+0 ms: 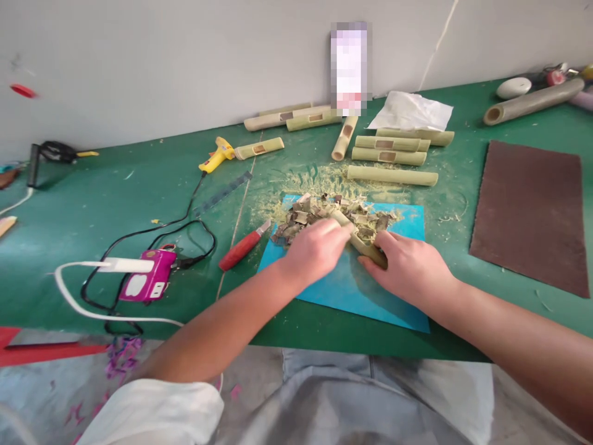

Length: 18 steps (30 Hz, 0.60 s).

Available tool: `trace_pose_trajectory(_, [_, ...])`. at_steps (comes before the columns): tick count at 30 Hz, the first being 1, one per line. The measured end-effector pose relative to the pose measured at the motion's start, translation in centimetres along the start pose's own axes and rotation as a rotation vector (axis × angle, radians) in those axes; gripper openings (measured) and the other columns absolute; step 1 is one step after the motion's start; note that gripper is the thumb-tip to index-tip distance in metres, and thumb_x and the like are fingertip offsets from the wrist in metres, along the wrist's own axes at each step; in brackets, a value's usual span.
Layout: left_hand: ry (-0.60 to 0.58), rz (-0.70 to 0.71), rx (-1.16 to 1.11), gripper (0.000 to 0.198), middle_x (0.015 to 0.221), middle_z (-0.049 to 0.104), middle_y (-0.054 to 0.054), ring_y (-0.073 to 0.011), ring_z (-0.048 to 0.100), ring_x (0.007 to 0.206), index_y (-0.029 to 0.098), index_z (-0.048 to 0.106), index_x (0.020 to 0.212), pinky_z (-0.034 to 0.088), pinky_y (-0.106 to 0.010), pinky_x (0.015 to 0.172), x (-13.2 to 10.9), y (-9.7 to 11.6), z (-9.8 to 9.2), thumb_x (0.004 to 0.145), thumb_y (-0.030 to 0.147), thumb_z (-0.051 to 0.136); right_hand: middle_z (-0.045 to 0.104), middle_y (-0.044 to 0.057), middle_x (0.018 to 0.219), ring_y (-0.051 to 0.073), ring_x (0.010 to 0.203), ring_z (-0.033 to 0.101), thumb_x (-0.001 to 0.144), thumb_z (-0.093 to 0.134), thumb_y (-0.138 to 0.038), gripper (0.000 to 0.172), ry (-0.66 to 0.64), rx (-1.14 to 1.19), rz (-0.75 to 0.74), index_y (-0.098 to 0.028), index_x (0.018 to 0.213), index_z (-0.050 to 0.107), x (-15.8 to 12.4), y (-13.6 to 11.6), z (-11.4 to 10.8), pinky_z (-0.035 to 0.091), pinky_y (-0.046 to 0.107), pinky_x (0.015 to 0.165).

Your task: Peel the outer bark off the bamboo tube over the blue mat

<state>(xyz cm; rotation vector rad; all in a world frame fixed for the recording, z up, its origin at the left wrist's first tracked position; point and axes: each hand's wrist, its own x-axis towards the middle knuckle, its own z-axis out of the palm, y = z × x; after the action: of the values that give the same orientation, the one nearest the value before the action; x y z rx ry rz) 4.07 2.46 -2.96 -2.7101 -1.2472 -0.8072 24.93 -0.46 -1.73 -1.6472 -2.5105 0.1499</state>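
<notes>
A short bamboo tube lies slantwise over a blue sheet, between my two hands. My right hand is wrapped round its near end, thumb and fingers on either side. My left hand is closed at the tube's upper part; whatever its fingers pinch there is hidden. Under and behind the tube sits a heap of torn brown and pale scraps, with yellowish shavings scattered behind it. A red-handled knife rests left of the sheet.
Cut bamboo tubes lie behind the sheet, near a white tissue. Leaning on the wall is a phone. A yellow glue gun, a magenta power adapter and cables are left; a brown sheet is right.
</notes>
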Motion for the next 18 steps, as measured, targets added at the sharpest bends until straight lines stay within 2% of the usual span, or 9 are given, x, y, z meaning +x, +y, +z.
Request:
trace_pose_trajectory(4, [0.025,-0.016,0.010,0.025,0.077,0.063,-0.005,-0.0136,0.061,0.074,0.012,0.068,0.101,0.050,-0.024,0.070,-0.02,-0.09,-0.08,0.098,0.021,0.045,0.063,0.002,0.074,0.015,0.061,0.056,0.086,0.051,-0.045,0.026,-0.005,-0.017,0.009,-0.020,0.081,0.053,-0.03,-0.20,-0.18,0.021,0.028,0.052])
trace_pose_trajectory(8, [-0.017,0.035,-0.018,0.024,0.077,0.063,-0.005,-0.0141,0.061,0.075,0.012,0.067,0.106,0.050,-0.024,0.070,0.07,0.09,-0.21,0.097,0.020,0.046,0.064,0.002,0.075,0.016,0.061,0.056,0.086,0.051,-0.043,0.024,-0.036,-0.024,0.010,-0.020,0.082,0.053,0.06,-0.39,-0.33,0.020,0.028,0.052])
trace_pose_trajectory(18, [0.018,-0.031,-0.030,0.026,0.082,0.065,-0.007,-0.0147,0.063,0.077,0.011,0.067,0.103,0.052,-0.026,0.073,0.01,-0.17,-0.17,0.098,0.021,0.044,0.064,0.003,0.076,0.016,0.062,0.057,0.087,0.048,-0.044,0.026,-0.062,-0.025,0.017,-0.019,0.083,0.054,0.00,-0.49,-0.52,0.019,0.028,0.052])
